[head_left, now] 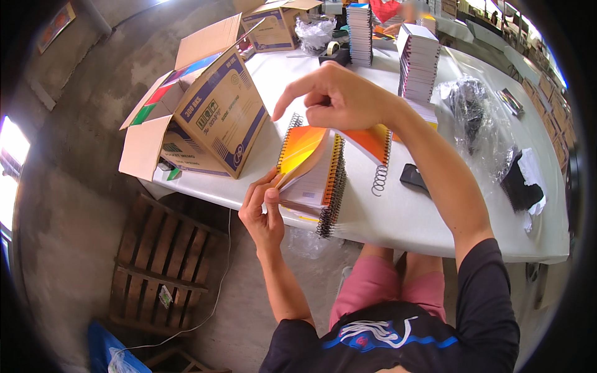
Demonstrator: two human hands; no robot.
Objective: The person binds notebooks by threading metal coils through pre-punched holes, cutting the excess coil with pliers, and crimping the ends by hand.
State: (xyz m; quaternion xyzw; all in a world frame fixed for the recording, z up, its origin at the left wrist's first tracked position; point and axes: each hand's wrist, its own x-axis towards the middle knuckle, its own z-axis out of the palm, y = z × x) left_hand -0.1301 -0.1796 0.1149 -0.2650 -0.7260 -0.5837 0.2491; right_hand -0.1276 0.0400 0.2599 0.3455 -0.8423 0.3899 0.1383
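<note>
Counter (398, 217): white, long, running away from the person, who sits at its near edge in pink shorts and a dark shirt.

Cardboard box (214, 118): large, printed blue, flaps open, standing at the counter's left edge with coloured covers showing inside. A second open box (277, 25) stands farther back.

Wooden pallet (165, 261): on the concrete floor, below and left of the counter.

Stacks of notebooks (418, 59): tall piles at the far middle and right of the counter, spines outward.

Clear plastic wrap (476, 118): crumpled, right of the person's raised arm, over a dark lump.

Spiral notebook (314, 174): orange and yellow cover, black wire binding, lying on a small pile at the near edge of the counter, just in front of the person. Its front cover is lifted partway.

Second orange cover (373, 142): just right of the notebook, under the raised hand, with a loose wire coil (380, 177) at its lower edge.

Right hand (339, 96): raised above the notebook, fingers curled, forefinger pointing down-left; grip narrow, holding nothing that can be made out.

Left hand (264, 214): at the notebook's near left corner, thumb and fingers pinching the lifted cover's edge.
</note>
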